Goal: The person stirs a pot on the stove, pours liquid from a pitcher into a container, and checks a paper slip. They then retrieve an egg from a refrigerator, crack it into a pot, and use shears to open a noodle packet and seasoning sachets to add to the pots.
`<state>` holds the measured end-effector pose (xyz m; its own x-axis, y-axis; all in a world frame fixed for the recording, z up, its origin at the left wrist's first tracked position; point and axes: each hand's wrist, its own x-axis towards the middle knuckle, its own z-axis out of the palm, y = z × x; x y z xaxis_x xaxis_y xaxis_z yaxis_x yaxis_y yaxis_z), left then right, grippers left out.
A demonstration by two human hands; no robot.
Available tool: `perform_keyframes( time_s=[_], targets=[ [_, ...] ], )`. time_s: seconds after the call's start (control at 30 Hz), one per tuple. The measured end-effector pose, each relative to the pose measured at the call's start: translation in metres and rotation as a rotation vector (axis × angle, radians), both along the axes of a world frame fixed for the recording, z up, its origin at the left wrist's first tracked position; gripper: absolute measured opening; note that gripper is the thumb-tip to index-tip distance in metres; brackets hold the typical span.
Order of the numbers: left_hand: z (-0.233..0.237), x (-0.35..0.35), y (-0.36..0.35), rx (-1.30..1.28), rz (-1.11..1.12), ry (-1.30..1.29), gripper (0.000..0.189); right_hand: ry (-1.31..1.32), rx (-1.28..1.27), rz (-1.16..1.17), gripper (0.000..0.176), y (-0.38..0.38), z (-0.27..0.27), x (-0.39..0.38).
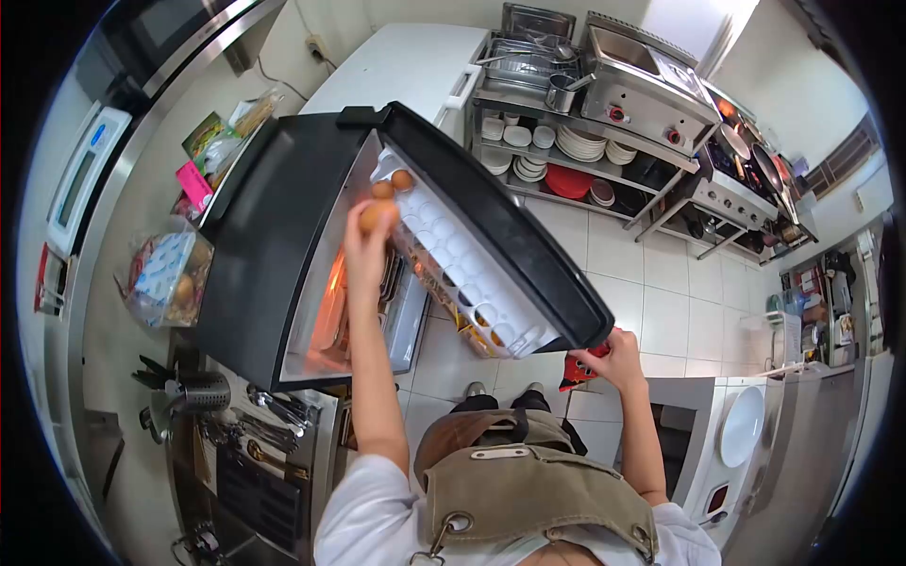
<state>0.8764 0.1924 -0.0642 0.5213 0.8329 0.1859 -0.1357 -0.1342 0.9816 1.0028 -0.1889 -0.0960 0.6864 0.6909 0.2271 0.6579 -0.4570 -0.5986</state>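
My left hand (366, 250) reaches into the open refrigerator and is closed around a brown egg (379, 216). The hand is beside the white egg tray (444, 247) on the inner side of the door. Two brown eggs, one (403, 180) and another (381, 190), sit at the tray's far end. At the lower corner of the black refrigerator door (500, 217), my right hand (618, 359) is closed on a red and black packet (577, 371) and touches the door's edge. Part of the packet is hidden by the fingers and door.
Orange light glows inside the refrigerator (274, 236). A plastic bag with eggs (175, 275) lies on its left. Stacked plates (580, 144) stand on a metal shelf beyond the door. Cutlery (278, 410) lies at lower left, and a white plate (742, 426) at right.
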Motion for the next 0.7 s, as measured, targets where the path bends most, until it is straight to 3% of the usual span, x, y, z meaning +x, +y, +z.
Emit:
perform_keyframes(
  time_s=[0.03,0.1,0.2,0.3,0.37,0.5,0.57,0.63,0.7],
  targets=[
    [0.024,-0.020,-0.026,-0.166,0.022,-0.104,0.032,-0.003,-0.017,0.048,0.040,0.003,0.008,-0.008],
    [0.040,-0.052,-0.059,-0.187,0.044,-0.274,0.037,-0.099,-0.016,0.126,0.051,0.009,0.008,-0.022],
    [0.048,-0.084,-0.102,-0.081,-0.050,-0.337,0.053,-0.138,-0.031,0.213,0.049,0.016,0.011,-0.044],
    [0.064,-0.089,-0.140,0.083,-0.210,-0.176,0.068,-0.084,0.076,0.273,0.036,0.027,0.003,-0.058],
    [0.064,-0.085,-0.153,0.176,-0.200,-0.077,0.067,-0.003,0.095,0.237,0.025,0.028,0.001,-0.059],
    [0.055,-0.093,-0.147,0.176,-0.205,0.172,0.046,-0.037,0.123,0.145,0.021,0.020,-0.002,-0.033],
    [0.060,-0.103,-0.137,0.294,-0.119,0.468,0.037,-0.056,0.139,0.102,0.020,0.014,-0.005,-0.014],
    [0.066,-0.110,-0.128,0.146,0.033,0.475,0.030,-0.082,0.056,0.052,0.016,0.005,-0.006,0.010],
    [0.070,-0.108,-0.125,0.290,0.164,0.652,0.037,-0.102,0.053,0.021,0.016,-0.003,-0.007,0.034]
  ],
)
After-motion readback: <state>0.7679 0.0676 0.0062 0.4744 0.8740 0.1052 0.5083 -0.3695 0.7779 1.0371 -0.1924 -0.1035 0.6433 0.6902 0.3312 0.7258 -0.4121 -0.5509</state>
